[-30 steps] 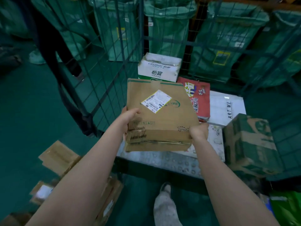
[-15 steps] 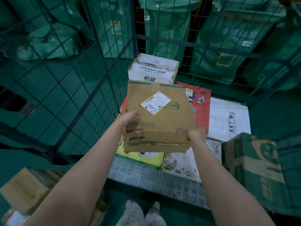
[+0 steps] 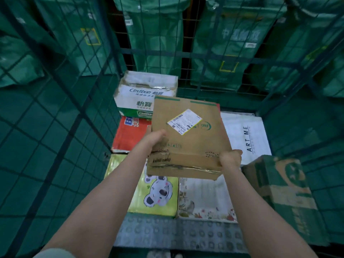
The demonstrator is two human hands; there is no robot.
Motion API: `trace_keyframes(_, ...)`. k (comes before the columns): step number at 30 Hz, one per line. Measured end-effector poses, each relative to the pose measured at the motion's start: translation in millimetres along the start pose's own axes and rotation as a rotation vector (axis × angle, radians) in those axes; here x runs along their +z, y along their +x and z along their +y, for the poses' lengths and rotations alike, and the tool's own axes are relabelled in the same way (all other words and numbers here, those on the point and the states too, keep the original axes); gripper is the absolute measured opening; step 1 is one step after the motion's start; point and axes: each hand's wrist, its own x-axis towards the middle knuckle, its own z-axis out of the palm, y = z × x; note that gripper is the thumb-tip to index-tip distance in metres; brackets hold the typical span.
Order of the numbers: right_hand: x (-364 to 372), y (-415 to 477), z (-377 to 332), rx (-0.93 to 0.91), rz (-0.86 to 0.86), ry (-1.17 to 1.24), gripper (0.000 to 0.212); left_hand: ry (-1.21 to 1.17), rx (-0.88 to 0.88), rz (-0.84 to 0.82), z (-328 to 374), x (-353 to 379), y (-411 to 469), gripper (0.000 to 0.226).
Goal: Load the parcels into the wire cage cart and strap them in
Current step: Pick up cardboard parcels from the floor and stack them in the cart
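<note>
I hold a flat brown cardboard parcel (image 3: 193,138) with a white and yellow label above the parcels lying in the green wire cage cart (image 3: 78,116). My left hand (image 3: 155,139) grips its near left corner. My right hand (image 3: 229,159) grips its near right corner. Under it on the cart floor lie a red box (image 3: 130,136), a yellow-green box with a koala (image 3: 154,194), a floral box (image 3: 204,198) and a white "ART ME" parcel (image 3: 243,135). A white Cestbon box (image 3: 143,94) stands at the back.
A green and brown carton (image 3: 283,194) stands at the cart's right side. Bare studded metal floor (image 3: 176,233) shows at the cart's near edge. Green mail sacks (image 3: 154,34) hang behind the mesh back wall. Mesh walls close the left, back and right.
I have stepped closer, and the brown parcel has moved further in over the cart's load. Both hands keep the same grip on it.
</note>
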Motion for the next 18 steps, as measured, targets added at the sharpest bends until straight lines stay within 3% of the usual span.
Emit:
trace_keyframes(5, 1, 38, -25, 0.024, 0.056, 0.058, 0.042, 0.024, 0.058, -0.031, 32, 34, 53, 0.053)
trace_keyframes(12, 14, 119, -50, 0.038, 0.101, 0.087, 0.051, 0.083, 0.064, -0.031, 54, 85, 135, 0.047)
trace_keyframes(16, 40, 186, -57, 0.007, 0.116, 0.144, 0.041, 0.241, 0.078, 0.026, 58, 117, 201, 0.069)
trace_keyframes(18, 59, 216, -57, 0.013, 0.106, 0.164, 0.04, 0.199, 0.047, 0.021, 56, 126, 236, 0.077)
